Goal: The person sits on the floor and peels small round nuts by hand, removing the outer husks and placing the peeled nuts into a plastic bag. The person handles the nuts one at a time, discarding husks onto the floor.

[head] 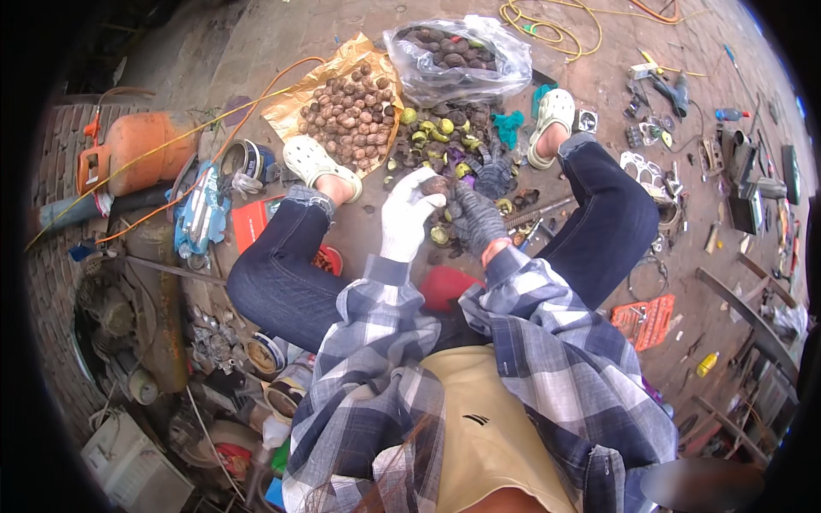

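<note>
My left hand [410, 208], in a white glove, grips a brown walnut [435, 186] between thumb and fingers. Close against the nut's right side is my right hand [476, 215] in a dark grey knit glove. Its fingers are bent, and whether they pinch anything is hidden. Beneath and beyond both hands lies a heap of green and blackened walnut husks [442, 138]. A loose dark glove [494, 172] rests at the heap's right. Brown walnuts [353, 122] are piled on a sheet of brown paper [287, 115] to the left.
Behind the husks stands a clear plastic bag [410, 80] of dark unhusked walnuts [454, 59]. An orange gas cylinder [151, 151] and an orange hose [256, 106] are at left. Tools and metal parts [641, 170] lie scattered right. A red toolbox tray [643, 322] sits beside my right leg.
</note>
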`<state>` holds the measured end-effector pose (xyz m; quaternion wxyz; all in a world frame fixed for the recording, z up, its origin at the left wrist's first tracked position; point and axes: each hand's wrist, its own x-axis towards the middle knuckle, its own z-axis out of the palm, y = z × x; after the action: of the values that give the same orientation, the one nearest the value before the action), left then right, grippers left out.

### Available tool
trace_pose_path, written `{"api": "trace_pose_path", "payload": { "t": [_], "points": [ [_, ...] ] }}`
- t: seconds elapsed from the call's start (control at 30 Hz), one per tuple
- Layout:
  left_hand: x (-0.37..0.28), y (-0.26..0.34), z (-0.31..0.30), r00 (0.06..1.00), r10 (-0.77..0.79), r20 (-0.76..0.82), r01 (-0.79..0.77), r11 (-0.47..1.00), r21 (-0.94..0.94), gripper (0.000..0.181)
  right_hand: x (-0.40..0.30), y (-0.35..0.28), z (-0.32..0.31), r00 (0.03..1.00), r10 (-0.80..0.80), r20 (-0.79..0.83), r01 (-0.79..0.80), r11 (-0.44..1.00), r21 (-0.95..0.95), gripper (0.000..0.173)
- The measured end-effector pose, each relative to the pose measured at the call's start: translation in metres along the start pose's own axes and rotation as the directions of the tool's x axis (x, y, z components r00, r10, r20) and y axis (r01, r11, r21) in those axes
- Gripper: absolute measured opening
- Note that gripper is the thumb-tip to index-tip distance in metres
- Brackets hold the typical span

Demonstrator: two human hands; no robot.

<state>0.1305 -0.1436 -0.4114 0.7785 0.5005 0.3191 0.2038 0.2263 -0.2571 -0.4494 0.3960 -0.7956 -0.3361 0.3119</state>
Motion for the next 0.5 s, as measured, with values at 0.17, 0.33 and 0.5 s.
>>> {"api": "trace_pose_path", "payload": {
  "t": [0.17, 0.33, 0.5],
  "points": [
    [-0.001, -0.004, 0.008, 1.0, 0.0, 0.03, 0.011, 0.929, -0.37, 0.045, 0.002, 0.023, 0.011, 0.95, -0.179, -0.256, 0.162, 0.983, -0.088, 0.032],
    [0.002, -0.004, 0.001, 1.0, -0.004, 0.0, 0.004, 0.91, -0.415, 0.046, -0.005, -0.006, -0.002, 0.92, 0.092, -0.381, 0.068, 0.92, 0.386, 0.028],
    [0.005, -0.002, 0.002, 0.999, 0.042, -0.034, -0.052, 0.909, -0.414, 0.046, -0.017, -0.037, -0.012, 0.948, 0.046, -0.316, 0.035, 0.969, 0.245, 0.027]
  ]
}}
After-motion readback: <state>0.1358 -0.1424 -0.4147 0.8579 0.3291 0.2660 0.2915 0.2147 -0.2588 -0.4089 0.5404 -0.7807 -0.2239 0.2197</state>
